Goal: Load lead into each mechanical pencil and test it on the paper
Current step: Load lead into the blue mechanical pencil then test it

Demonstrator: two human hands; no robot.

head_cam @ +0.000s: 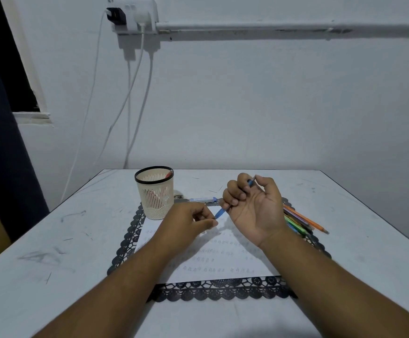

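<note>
My right hand (253,206) grips a blue mechanical pencil (221,212) above the paper, palm turned up, fingers curled round the barrel. The pencil's lower end points left and down toward my left hand (189,222). My left thumb and forefinger pinch together right at that end; whether a lead is between them is too small to tell. A white paper (218,262) with rows of small pencil marks lies under both hands on a black lace mat (213,290). A small lead case (202,199) lies behind the hands.
A cream mesh pen cup (155,192) with red items inside stands at the mat's far left. Several coloured pencils (303,222) lie to the right of my right hand. Loose leads are scattered on the white table (52,240). Cables hang down the wall behind.
</note>
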